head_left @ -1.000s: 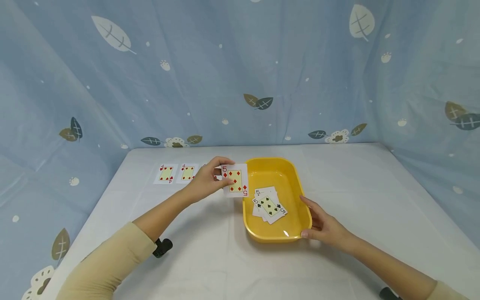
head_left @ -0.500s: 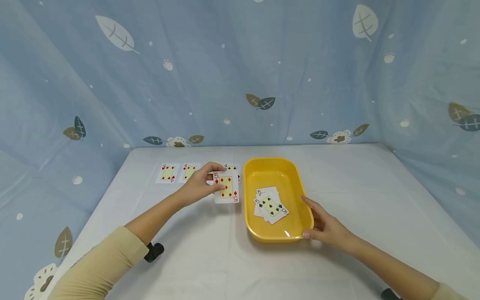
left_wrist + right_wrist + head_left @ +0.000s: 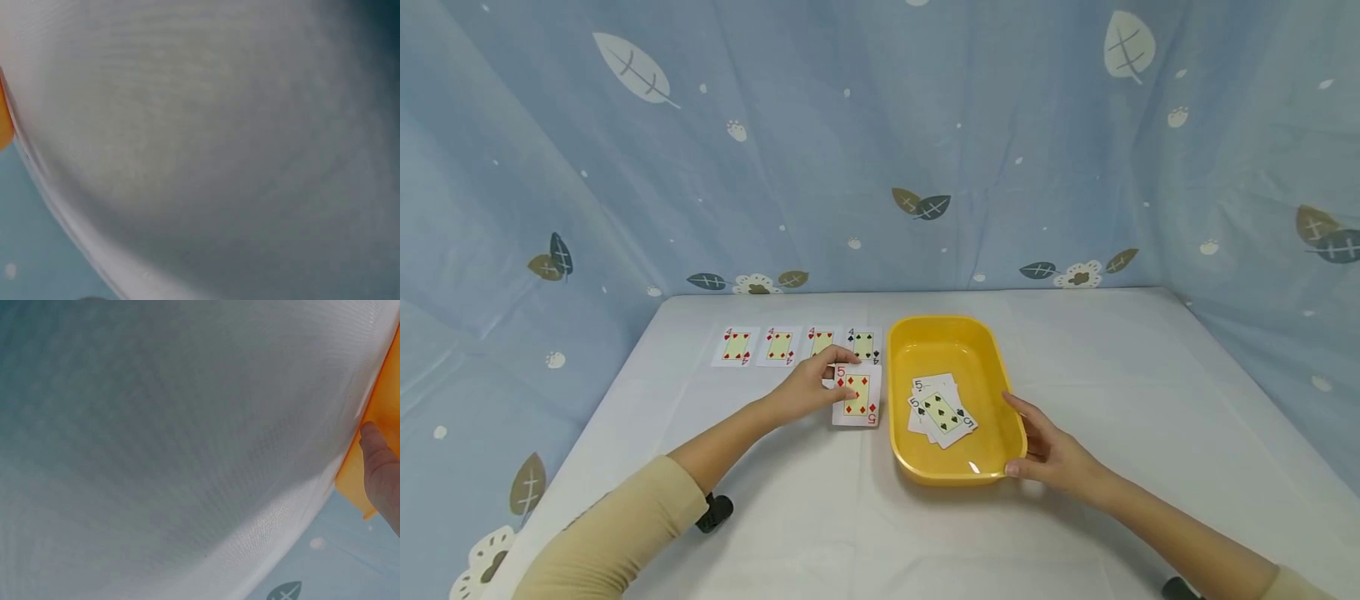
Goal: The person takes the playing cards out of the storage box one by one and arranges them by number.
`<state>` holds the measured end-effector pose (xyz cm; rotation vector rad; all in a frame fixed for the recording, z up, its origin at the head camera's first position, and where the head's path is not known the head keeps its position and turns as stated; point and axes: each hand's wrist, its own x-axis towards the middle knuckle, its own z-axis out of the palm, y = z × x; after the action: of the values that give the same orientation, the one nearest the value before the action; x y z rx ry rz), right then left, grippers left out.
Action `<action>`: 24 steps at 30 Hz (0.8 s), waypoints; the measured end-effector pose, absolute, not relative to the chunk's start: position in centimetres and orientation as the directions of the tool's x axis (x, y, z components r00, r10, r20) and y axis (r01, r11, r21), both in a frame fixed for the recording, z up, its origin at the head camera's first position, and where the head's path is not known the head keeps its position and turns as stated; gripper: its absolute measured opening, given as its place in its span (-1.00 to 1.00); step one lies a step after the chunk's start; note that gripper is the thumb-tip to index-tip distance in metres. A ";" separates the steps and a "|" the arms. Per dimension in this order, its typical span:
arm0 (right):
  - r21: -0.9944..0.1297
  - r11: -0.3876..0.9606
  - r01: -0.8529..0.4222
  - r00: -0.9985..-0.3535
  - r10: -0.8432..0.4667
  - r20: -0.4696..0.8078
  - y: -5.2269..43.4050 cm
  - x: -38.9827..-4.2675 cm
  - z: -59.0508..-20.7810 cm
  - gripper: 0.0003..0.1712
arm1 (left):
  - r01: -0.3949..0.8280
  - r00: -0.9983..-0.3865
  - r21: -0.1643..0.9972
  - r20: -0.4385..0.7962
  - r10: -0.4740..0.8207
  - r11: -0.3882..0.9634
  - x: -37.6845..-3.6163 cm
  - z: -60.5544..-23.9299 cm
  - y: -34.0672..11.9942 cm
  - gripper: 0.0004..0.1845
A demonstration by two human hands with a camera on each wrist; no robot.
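Between thumb and fingers my left hand [image 3: 805,388] pinches a five of diamonds playing card [image 3: 862,414], face up, left of the yellow tray [image 3: 1015,379]. Its upper edge comes close to the four of spades [image 3: 864,343] in this view. My right hand [image 3: 1063,460] grips the tray's near right corner, thumb on the front edge and fingers along the right side. In the right wrist view a finger [image 3: 381,465] lies against the tray's wall [image 3: 353,481]. Inside the tray lie several overlapping fives, a five of spades [image 3: 942,419] on top.
A row of fours lies on the white tablecloth [image 3: 805,517]: hearts [image 3: 737,347], diamonds [image 3: 779,346], another red four [image 3: 822,340] partly behind my left hand, then spades. A blue patterned curtain [image 3: 850,150] hangs behind the table.
My left hand has drawn the five of diamonds away from the tray's rim, leftward and nearer to me, uncovering the four of spades. The right hand stays on the tray.
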<state>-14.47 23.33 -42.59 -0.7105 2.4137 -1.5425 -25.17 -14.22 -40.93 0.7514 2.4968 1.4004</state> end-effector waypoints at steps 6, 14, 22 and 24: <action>-0.892 0.344 -0.292 -0.869 -0.485 0.098 23.4 -14.5 -42.7 -0.02 | 0.339 -0.858 0.803 0.050 0.512 0.490 -25.4 -41.7 -14.0 -0.50; -0.895 0.350 -0.275 -0.870 -0.486 0.077 23.3 -14.5 -42.5 0.00 | 0.426 -0.865 0.631 0.072 0.497 0.649 -25.4 -42.0 -14.1 -0.47; -0.889 0.366 -0.276 -0.875 -0.479 0.074 23.4 -14.5 -42.6 0.00 | 0.411 -0.865 0.647 0.054 0.499 0.643 -26.0 -42.3 -13.4 -0.50; -0.886 0.370 -0.280 -0.875 -0.478 0.077 23.4 -14.5 -42.7 0.00 | 0.405 -0.866 0.647 0.045 0.499 0.645 -26.1 -42.4 -13.3 -0.49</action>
<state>-14.52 23.36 -42.67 -0.6829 2.4351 -1.5157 -26.13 -13.33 -42.35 0.7526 2.7229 1.0203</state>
